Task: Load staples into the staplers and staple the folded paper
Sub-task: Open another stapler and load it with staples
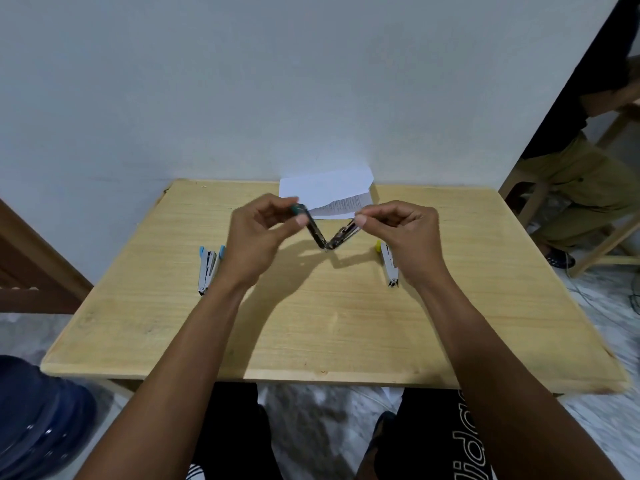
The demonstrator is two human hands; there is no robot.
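Observation:
I hold a dark stapler (327, 237) swung wide open in a V above the middle of the wooden table (329, 323). My left hand (263, 233) grips its left arm, which has a green end. My right hand (401, 230) pinches the tip of its right metal arm. A blue-tipped stapler (207, 268) lies on the table to the left of my left wrist. A yellow-tipped stapler (388, 265) lies partly hidden behind my right wrist. The folded white paper (327, 195) rests at the table's far edge against the wall, behind my hands.
A white wall rises right behind the table. A blue object (38, 420) sits on the floor at the lower left. A seated person's legs (581, 188) and a wooden stool (595, 244) are at the right. My knees show under the near edge.

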